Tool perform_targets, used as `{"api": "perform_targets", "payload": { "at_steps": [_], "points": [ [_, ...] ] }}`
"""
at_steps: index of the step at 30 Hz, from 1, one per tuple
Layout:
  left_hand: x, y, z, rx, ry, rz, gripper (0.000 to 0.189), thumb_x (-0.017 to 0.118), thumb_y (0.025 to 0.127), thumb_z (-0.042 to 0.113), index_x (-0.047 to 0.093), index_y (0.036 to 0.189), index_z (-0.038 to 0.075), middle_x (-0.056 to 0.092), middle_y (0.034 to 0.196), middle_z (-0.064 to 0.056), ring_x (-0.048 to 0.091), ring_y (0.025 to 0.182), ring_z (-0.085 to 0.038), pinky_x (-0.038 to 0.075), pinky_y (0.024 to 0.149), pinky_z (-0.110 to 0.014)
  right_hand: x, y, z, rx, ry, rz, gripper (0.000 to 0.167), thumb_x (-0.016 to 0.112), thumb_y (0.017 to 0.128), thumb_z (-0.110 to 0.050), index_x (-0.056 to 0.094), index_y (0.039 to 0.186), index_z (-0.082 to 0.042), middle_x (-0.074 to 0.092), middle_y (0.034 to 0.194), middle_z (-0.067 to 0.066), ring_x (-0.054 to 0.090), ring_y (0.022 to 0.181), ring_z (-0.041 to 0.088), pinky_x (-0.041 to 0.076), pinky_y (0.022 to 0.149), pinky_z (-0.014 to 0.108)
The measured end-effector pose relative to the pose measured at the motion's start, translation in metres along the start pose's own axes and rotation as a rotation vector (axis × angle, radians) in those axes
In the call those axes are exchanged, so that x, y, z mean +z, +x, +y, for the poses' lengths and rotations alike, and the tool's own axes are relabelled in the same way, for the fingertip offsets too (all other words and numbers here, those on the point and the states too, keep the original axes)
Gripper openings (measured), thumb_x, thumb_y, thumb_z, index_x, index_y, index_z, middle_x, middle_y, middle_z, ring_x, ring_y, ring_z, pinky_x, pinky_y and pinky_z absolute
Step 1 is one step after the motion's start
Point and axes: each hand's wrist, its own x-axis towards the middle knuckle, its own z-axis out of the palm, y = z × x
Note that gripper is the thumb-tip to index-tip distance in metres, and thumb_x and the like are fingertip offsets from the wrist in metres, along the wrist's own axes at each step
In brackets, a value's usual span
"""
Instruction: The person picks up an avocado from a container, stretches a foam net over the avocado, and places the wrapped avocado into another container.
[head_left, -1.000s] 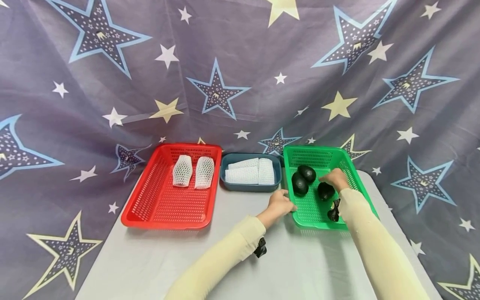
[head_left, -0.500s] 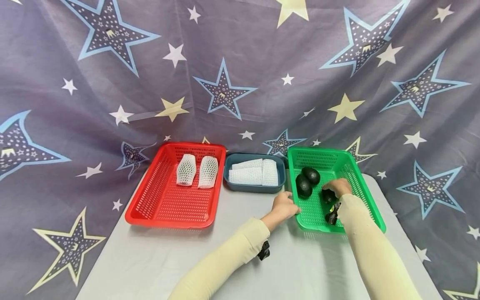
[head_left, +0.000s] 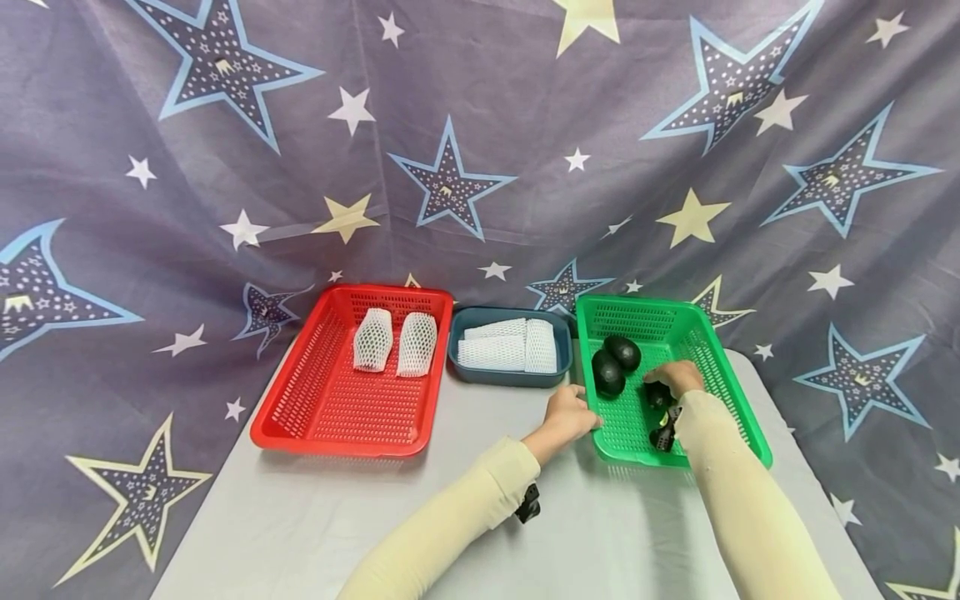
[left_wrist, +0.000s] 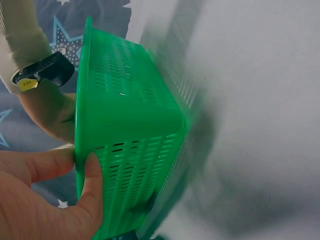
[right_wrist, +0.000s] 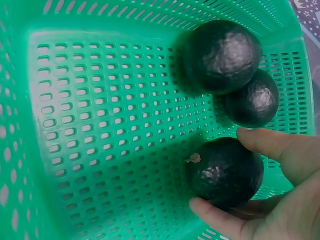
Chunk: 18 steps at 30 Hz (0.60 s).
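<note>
Three dark avocados lie in a green perforated basket [head_left: 621, 454] at the right of the table. My right hand [head_left: 678, 379] reaches inside and grips the nearest avocado [right_wrist: 225, 172], thumb on one side and fingers on the other; its stem end shows in the right wrist view. The large avocado [right_wrist: 222, 56] and another avocado [right_wrist: 254, 100] lie together beyond it, at the basket's left in the head view. My left hand [head_left: 566, 414] pinches the basket's left rim, with thumb and finger on either side of the wall in the left wrist view.
A red basket [head_left: 341, 446] at the left holds two white foam net sleeves [head_left: 417, 343] with something greenish showing through one. Between the baskets, a dark blue tray [head_left: 510, 377] holds several foam nets [head_left: 491, 353]. A star-patterned curtain [head_left: 480, 108] hangs behind the table [head_left: 300, 517].
My right hand has settled lower over the nearest avocado and covers more of it. The left hand has stayed on the basket rim. The head view has shifted slightly.
</note>
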Motion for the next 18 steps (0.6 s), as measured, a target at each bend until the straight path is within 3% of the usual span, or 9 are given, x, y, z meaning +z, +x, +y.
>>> {"api": "perform_targets", "payload": {
  "at_steps": [5, 11, 18],
  "points": [
    [0.0000, -0.0010, 0.0005, 0.004, 0.005, 0.004, 0.063, 0.083, 0.075, -0.002, 0.061, 0.134, 0.000, 0.076, 0.093, -0.007, 0.066, 0.083, -0.013, 0.058, 0.081, -0.028, 0.0004, -0.0028, 0.0005, 0.002, 0.042, 0.002, 0.071, 0.073, 0.090, -0.020, 0.042, 0.138, 0.022, 0.046, 0.136, 0.038, 0.057, 0.117, 0.048, 0.061, 0.083, 0.050],
    [0.0001, -0.0015, 0.0004, -0.005, -0.003, 0.003, 0.063, 0.083, 0.076, -0.002, 0.061, 0.134, 0.000, 0.076, 0.093, -0.007, 0.066, 0.083, -0.013, 0.057, 0.080, -0.028, 0.0002, -0.0043, 0.0020, -0.004, 0.013, -0.001, 0.071, 0.072, 0.091, -0.023, 0.042, 0.138, 0.022, 0.048, 0.132, 0.038, 0.056, 0.117, 0.048, 0.059, 0.087, 0.051],
    [0.0015, -0.0003, -0.0007, -0.009, -0.004, 0.010, 0.064, 0.083, 0.076, -0.002, 0.060, 0.135, 0.000, 0.073, 0.092, -0.006, 0.064, 0.083, -0.013, 0.057, 0.079, -0.028, 0.0032, -0.0009, 0.0044, 0.016, 0.068, 0.019, 0.071, 0.074, 0.090, -0.021, 0.042, 0.138, 0.022, 0.047, 0.133, 0.037, 0.056, 0.118, 0.048, 0.061, 0.082, 0.051]
  ]
}}
